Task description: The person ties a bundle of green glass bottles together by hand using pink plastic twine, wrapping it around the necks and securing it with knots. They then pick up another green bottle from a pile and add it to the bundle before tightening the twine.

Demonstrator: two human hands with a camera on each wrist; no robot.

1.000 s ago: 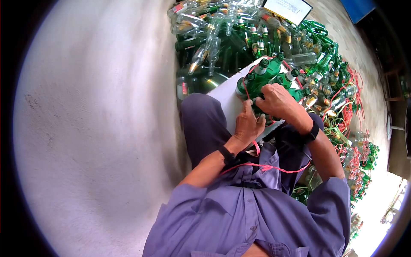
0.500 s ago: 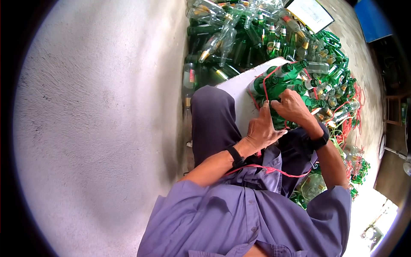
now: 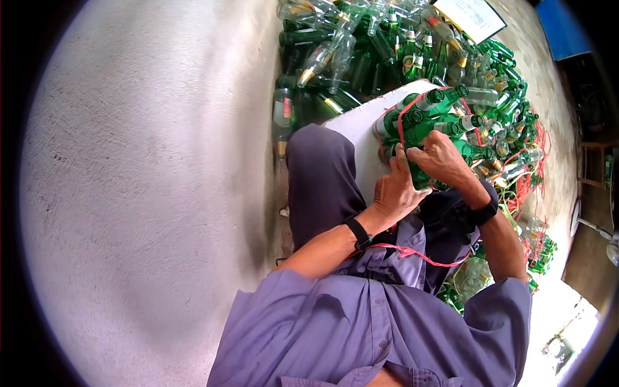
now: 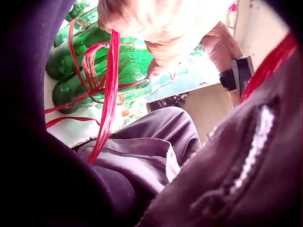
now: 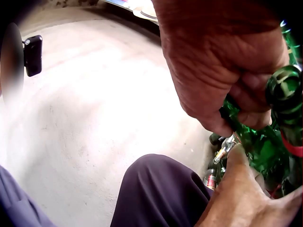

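Observation:
Several green bottles (image 3: pixel 431 132) stand bundled on a white board (image 3: pixel 367 129) between the knees, red plastic twine (image 3: pixel 401 126) looped around them. My left hand (image 3: pixel 394 193) is at the bundle's near side, its index finger up against the bottles and its thumb spread outward. In the left wrist view a red twine strand (image 4: pixel 112 80) runs down from its curled fingers. Over the bottle tops, my right hand (image 3: pixel 442 160) has its fingers curled round a green bottle neck (image 5: pixel 230 108), just above the left hand in the right wrist view. The hand hides most of that neck.
A large heap of green and clear bottles (image 3: pixel 329 55) lies beyond the board and down the right side. Loose red twine (image 3: pixel 538 148) tangles over it. A pale wall (image 3: pixel 161 161) rises at left. A framed sheet (image 3: pixel 474 19) stands at the back.
The view has swung, so bundle and hands appear farther right. The bottles first lean more to the right, then settle slightly back. Both hands stay at the bundle.

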